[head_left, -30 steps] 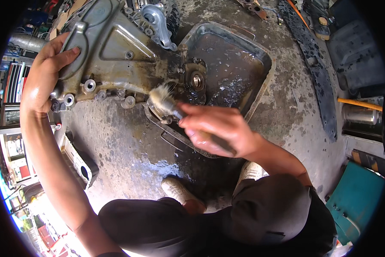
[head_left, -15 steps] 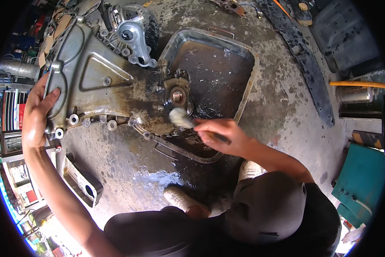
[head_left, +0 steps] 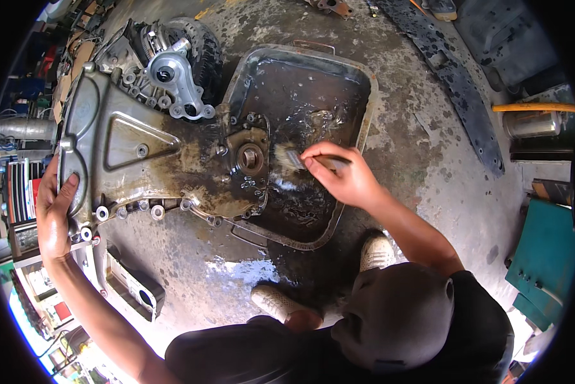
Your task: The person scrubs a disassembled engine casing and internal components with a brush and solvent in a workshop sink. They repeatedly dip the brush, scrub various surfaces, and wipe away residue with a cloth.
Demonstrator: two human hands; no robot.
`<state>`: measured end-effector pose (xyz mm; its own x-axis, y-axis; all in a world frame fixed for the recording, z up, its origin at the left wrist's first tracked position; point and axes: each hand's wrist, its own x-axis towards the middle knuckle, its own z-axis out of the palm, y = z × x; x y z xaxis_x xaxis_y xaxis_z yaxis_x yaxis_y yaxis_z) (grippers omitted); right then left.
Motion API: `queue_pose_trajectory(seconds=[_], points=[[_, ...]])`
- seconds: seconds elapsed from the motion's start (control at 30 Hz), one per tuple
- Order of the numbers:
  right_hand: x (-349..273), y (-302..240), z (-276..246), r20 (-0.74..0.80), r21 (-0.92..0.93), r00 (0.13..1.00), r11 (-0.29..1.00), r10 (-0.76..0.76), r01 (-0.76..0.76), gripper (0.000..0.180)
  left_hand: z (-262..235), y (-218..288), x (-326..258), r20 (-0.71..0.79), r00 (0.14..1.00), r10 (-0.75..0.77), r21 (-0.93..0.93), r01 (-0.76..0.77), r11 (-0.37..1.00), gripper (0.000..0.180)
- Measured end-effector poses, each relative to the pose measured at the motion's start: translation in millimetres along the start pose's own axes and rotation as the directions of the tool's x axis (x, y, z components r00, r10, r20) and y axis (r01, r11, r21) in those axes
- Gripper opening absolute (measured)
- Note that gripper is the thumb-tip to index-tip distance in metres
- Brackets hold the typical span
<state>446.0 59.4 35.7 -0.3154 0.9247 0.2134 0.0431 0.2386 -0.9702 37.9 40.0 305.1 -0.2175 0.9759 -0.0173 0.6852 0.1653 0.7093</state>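
My left hand grips the left end of a large metal engine cover, thumb on its upper face and fingers hidden behind the edge. Dark grease and wet brown grime coat the cover's right end, around a round bored hole. That end reaches over the near-left rim of a metal tray with dark, rippling liquid in it. My right hand is closed round the handle of a paintbrush. Its pale, wet bristles hang over the tray, just right of the cover and apart from it.
Other metal engine parts stand behind the cover. A box-shaped metal part lies on the floor by my left forearm. A long dark panel lies right of the tray, and a teal box stands at far right. My shoes are near the tray.
The brush has moved from the cover's greasy lower right end to over the tray's liquid. The cover sits slightly further left and lower in view, with my left hand still on it.
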Motion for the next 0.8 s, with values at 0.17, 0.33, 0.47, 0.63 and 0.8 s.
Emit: queue_pose_trajectory(seconds=[0.17, 0.33, 0.47, 0.63, 0.8], points=[[-22.8, 11.8, 40.5, -0.049, 0.184, 0.947, 0.929, -0.317, 0.32, 0.013, 1.7, 0.7, 4.9, -0.054, 0.999, 0.0, 0.017, 0.0, 1.0, 0.057], [0.3, 9.3, 6.9, -0.184, 0.003, 0.974, 0.991, -0.131, 0.134, 0.012, -5.5, -2.1, 6.5, -0.084, 0.996, -0.036, 0.032, 0.038, 0.999, 0.057], [18.2, -21.6, 2.6, 0.369, 0.009, 0.919, 0.99, -0.137, 0.143, 0.016, 4.2, 8.1, 5.1, -0.062, 0.998, -0.004, 0.04, 0.006, 0.999, 0.053], [61.0, -53.4, -9.4, 0.453, -0.158, 0.877, 0.953, -0.163, 0.258, 0.013, 8.0, 13.9, 8.7, -0.053, 0.996, -0.065, -0.009, 0.065, 0.998, 0.053], [80.4, -62.6, -11.3, 0.543, -0.302, 0.832, 0.898, -0.115, 0.321, 0.017, 12.3, 22.1, 4.9, -0.046, 0.998, -0.049, 0.027, 0.05, 0.998, 0.054]])
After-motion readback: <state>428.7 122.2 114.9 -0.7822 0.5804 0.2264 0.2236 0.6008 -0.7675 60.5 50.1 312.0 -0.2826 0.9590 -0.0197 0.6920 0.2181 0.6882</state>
